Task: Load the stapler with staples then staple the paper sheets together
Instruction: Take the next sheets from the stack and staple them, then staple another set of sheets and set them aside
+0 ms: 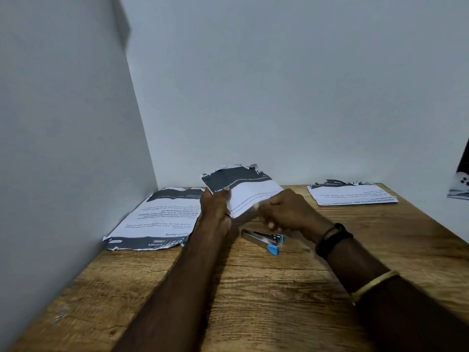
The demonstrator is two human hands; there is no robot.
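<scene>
A torn printed paper sheet (243, 189) with a dark band along its top is lifted off the wooden table (253, 288). My left hand (215, 209) grips its left edge, thumb on the dark band. My right hand (284, 212) pinches the sheet's lower right part; it looks blurred. Just below my hands a metal stapler (261, 238) with blue plastic ends lies on the table, its top swung open. A larger printed sheet (157, 222) lies flat at the left by the wall. Another sheet (352, 194) lies at the back right.
Plain walls close the table at the left and the back. At the far right edge a dark and white printed object (459, 184) leans beyond the table. A dark band and a yellowish bangle sit on my right wrist.
</scene>
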